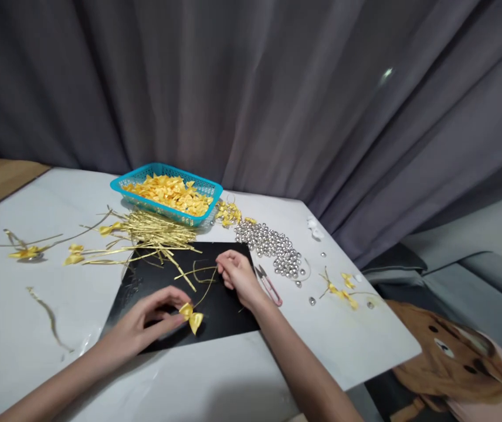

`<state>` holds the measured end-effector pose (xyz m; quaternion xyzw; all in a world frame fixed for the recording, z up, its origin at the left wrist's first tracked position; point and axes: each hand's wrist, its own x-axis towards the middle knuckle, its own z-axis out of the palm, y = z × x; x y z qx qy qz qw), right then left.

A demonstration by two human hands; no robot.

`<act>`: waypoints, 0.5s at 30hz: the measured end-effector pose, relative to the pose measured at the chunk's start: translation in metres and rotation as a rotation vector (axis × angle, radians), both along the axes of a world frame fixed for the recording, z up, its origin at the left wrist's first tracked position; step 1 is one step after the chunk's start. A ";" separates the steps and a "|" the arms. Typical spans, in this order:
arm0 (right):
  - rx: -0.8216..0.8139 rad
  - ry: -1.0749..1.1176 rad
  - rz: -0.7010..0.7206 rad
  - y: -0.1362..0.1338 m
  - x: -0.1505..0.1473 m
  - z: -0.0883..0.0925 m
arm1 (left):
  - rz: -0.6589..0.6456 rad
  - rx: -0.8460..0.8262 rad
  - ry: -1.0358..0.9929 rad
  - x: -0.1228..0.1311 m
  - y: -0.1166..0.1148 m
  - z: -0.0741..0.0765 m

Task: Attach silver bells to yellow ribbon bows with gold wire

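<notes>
Over a black mat (229, 316), my left hand (154, 316) pinches a small yellow ribbon bow (193, 318) between thumb and fingers. A thin gold cord (207, 288) rises from the bow toward my right hand (236, 272), whose thumb and forefinger are closed on its upper end. More gold strands (187, 275) lie on the mat between the two hands. Just right of my right hand are small thread snips (269, 286) with a pinkish handle, lying on the white table.
A blue basket (119, 185) full of yellow bows stands at the back, with a pile of cut gold cords (158, 228) before it. Silver heart-shaped beads (272, 246) spread to its right. Loose bows with cords (341, 290) lie right; another bow (24, 253) lies far left.
</notes>
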<state>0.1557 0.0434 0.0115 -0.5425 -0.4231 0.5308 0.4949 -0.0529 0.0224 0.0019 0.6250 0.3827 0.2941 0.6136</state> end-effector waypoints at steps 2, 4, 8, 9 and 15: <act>0.016 -0.035 0.074 -0.004 -0.002 0.005 | 0.091 0.153 0.008 0.004 0.004 -0.005; 0.041 -0.086 0.138 -0.008 -0.004 0.007 | 0.178 0.109 -0.001 0.016 0.007 -0.006; 0.070 -0.208 0.207 -0.006 -0.001 -0.002 | 0.271 -0.064 -0.107 0.058 0.008 0.000; 0.068 -0.239 0.207 -0.004 0.001 -0.006 | 0.282 -0.098 -0.128 0.068 0.008 0.002; 0.136 -0.393 0.173 0.005 0.009 -0.021 | 0.381 -0.081 -0.132 0.092 0.005 0.001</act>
